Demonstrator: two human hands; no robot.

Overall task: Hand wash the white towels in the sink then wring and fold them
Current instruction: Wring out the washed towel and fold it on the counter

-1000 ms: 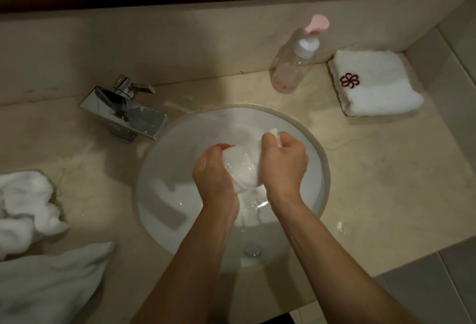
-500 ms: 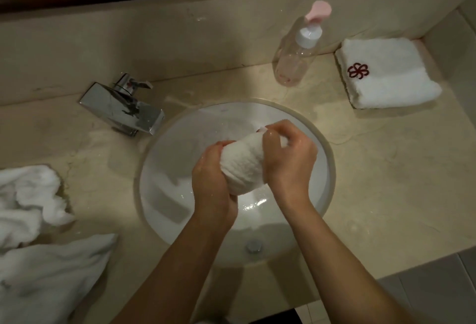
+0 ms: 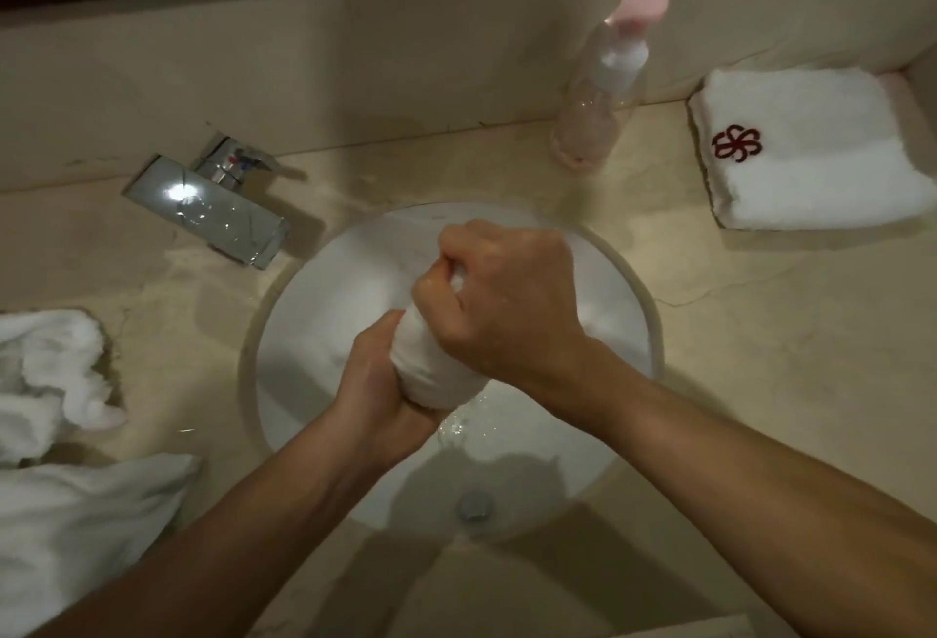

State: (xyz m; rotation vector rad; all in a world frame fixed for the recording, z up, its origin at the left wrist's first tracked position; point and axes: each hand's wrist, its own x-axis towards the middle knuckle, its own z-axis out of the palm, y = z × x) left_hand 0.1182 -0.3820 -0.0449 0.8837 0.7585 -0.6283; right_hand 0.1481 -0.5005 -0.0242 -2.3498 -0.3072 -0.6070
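Over the round white sink (image 3: 314,333) I hold a wet white towel (image 3: 431,369) rolled into a thick twist. My left hand (image 3: 385,394) grips its lower end from below. My right hand (image 3: 507,298) grips the upper end, knuckles up, crossing over the left. Water drips from the towel into the basin. A folded white towel (image 3: 811,171) with a red flower mark lies at the back right of the counter. Crumpled white towels (image 3: 56,384) lie in a heap at the left.
A chrome faucet (image 3: 213,211) stands left of the sink, spout toward the basin. A clear pump bottle (image 3: 603,95) with a pink top stands behind the sink by the wall. The drain (image 3: 474,505) is at the basin's near side. The beige stone counter (image 3: 760,358) is wet.
My right hand has rolled over the top of the towel and crossed above my left, twisting the roll tighter. The view has shifted slightly closer.
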